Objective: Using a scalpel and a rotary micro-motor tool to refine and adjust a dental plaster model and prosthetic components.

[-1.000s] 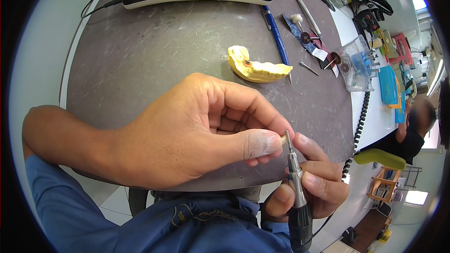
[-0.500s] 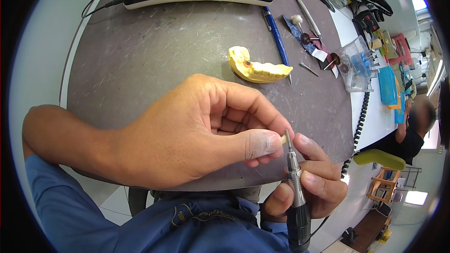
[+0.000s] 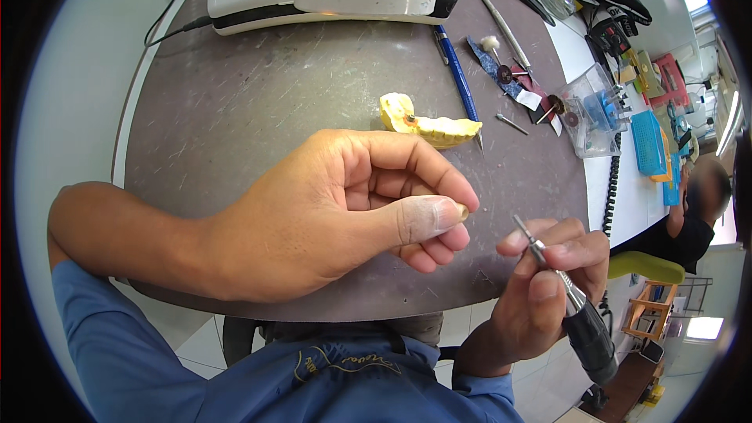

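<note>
left fingers pinched; right fingers curled, apart from left

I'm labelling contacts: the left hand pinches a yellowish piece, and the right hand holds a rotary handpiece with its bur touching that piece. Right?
The contact is wrong: the head view shows the bur apart from the yellowish piece.
</note>
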`<state>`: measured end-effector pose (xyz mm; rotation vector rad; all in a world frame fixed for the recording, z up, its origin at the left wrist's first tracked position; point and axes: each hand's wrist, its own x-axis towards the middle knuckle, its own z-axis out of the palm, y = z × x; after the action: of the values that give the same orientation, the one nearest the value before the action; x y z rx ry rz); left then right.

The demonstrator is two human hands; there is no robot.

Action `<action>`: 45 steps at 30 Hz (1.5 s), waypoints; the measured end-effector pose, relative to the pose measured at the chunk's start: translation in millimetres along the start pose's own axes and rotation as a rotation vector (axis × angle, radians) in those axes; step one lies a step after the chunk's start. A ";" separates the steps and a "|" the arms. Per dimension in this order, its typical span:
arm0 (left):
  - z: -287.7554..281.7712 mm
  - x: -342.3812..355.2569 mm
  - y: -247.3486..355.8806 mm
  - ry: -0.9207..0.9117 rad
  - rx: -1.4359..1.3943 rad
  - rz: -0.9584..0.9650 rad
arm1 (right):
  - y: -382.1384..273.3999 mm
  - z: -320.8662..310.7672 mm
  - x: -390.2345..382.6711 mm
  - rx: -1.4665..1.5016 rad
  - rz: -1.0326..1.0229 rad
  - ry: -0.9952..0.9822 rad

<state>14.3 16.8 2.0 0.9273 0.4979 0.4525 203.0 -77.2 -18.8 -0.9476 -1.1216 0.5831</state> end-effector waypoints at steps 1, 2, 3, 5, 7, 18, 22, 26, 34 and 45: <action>0.8 0.6 0.6 0.014 0.003 -0.014 | 0.3 0.0 1.4 0.003 0.000 0.003; 1.2 1.2 0.3 0.015 0.006 -0.017 | 1.0 -0.3 2.4 -0.002 -0.021 -0.041; 1.5 1.9 -0.3 0.025 -0.006 -0.017 | 1.9 -0.1 3.3 -0.007 -0.042 -0.085; 0.9 2.2 -0.3 0.036 -0.017 -0.020 | 3.9 0.8 5.2 0.028 -0.033 -0.102; -0.4 1.7 0.7 -0.007 -0.012 -0.021 | 6.0 0.1 6.8 0.018 -0.028 -0.160; -2.7 1.9 -2.6 0.011 -0.042 0.006 | 8.3 5.5 5.4 0.082 -0.005 -0.145; -2.5 1.9 -3.1 0.014 -0.038 0.011 | 7.5 3.2 4.0 0.057 -0.003 -0.177; -3.0 1.7 -4.3 0.008 -0.022 0.012 | 4.0 10.7 3.8 -0.068 0.032 -0.147; 0.6 2.1 -1.5 0.022 -0.005 0.026 | 1.9 9.3 1.5 0.078 0.047 -0.063; 0.8 2.1 -0.1 0.043 0.029 -0.009 | -7.1 14.3 2.0 -0.177 0.115 -0.079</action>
<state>16.5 17.4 1.9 0.9444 0.5484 0.4589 189.9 -74.4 -9.8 -1.1559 -1.2097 0.6260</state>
